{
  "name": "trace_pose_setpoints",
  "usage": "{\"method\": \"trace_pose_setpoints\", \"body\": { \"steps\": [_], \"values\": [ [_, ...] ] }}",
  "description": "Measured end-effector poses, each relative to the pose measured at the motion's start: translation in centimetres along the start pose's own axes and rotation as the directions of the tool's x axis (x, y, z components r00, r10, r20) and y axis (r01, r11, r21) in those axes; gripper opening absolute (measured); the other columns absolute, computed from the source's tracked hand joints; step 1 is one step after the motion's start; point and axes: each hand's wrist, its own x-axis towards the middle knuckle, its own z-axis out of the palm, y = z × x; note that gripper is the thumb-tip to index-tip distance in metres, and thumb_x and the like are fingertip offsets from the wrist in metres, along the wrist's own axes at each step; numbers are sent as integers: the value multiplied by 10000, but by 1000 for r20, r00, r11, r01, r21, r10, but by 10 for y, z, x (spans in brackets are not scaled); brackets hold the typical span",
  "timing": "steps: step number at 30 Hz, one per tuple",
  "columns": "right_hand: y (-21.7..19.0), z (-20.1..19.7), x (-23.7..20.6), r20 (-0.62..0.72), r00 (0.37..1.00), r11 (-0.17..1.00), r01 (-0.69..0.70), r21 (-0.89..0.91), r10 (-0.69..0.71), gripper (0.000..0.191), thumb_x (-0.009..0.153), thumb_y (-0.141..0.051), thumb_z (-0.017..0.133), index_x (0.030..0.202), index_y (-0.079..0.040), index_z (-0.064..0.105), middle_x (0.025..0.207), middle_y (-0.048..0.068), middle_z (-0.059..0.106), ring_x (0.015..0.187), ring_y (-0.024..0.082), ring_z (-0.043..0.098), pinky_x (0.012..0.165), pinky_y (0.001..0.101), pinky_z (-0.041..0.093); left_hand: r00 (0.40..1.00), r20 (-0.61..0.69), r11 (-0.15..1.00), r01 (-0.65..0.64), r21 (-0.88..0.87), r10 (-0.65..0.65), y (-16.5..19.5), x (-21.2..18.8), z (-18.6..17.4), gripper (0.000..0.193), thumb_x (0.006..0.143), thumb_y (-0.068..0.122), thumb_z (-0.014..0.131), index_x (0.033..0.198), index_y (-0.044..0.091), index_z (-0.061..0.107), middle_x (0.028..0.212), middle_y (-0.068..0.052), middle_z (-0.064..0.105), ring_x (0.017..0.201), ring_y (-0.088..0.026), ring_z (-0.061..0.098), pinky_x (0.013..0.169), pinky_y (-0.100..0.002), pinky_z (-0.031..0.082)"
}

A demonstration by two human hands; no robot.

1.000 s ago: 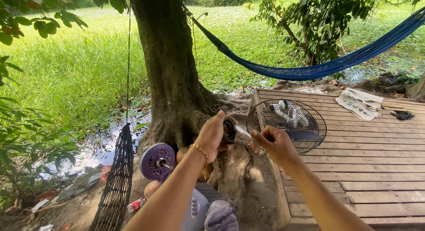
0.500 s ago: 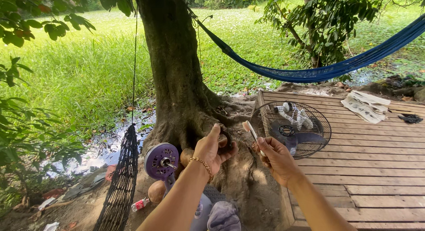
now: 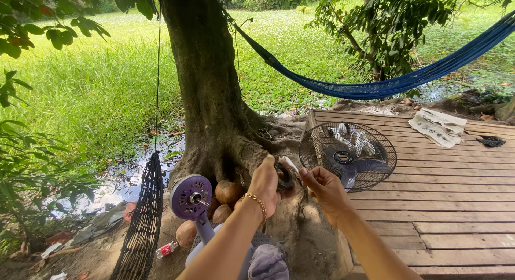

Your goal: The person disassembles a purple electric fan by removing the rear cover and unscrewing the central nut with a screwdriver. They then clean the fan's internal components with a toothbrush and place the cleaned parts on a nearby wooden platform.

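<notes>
Fingers of my left hand [image 3: 266, 184] curl around a small dark ring [image 3: 282, 177], pinching it by the rim, thumb on top. It sits up at chest level between my two hands, in front of the tree's base. My right hand [image 3: 322, 187] is closed on a thin light-coloured tool [image 3: 290, 164], whose tip lies against the ring; how much of it my palm hides I cannot tell. The two hands are just beside each other, knuckles nearly touching. One gold bracelet [image 3: 257, 201] circles my left wrist.

Below my left forearm stands one fan motor head [image 3: 190, 197], purple-faced, with a bare metal shaft pointing out of its middle and a pale neck under it. Just beside it lie brown coconuts [image 3: 227, 192]: I count three plainly, and a fourth may be tucked behind. A grey cloth [image 3: 266, 263] rests over my lap.

To the right, on the wooden deck [image 3: 450, 205], lies one round wire fan guard [image 3: 347, 155] with the blades [image 3: 358, 167] resting inside it. Farther back on the deck is one folded newspaper [image 3: 438, 126] and one small dark item I cannot make out.

One tree trunk [image 3: 204, 81] rises right behind my hands. One blue hammock [image 3: 375, 86] runs from it toward the upper right, and one black net [image 3: 142, 226] hangs on a cord at the left. Grass [image 3: 80, 81] lies beyond.
</notes>
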Motion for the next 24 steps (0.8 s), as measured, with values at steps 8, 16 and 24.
{"method": "trace_pose_setpoints", "body": {
  "steps": [8,16,24],
  "values": [
    [-9,3,-5,-9,999,996,43,-84,-44,430,839,-482,765,730,-134,538,601,-32,462,547,97,362,487,268,308,999,46,997,-22,68,19,-2,3,-7,332,1034,325,299,991,94,534,890,-112,638,743,-182,631,712,-403,601],
    [-18,5,-11,-14,996,990,86,-113,-89,442,851,-451,781,741,-115,515,609,-45,412,542,80,321,454,259,262,998,42,996,-42,78,39,-4,6,-11,332,1034,338,350,911,112,560,900,-72,603,813,-177,590,736,-400,553],
    [-19,10,-9,-29,999,978,30,-206,-37,436,844,-481,759,718,-111,564,607,-40,430,536,84,329,447,273,268,999,-10,992,-36,118,37,-6,16,-19,284,1018,306,353,916,122,542,867,-78,594,780,-188,568,715,-397,549]
  ]
}}
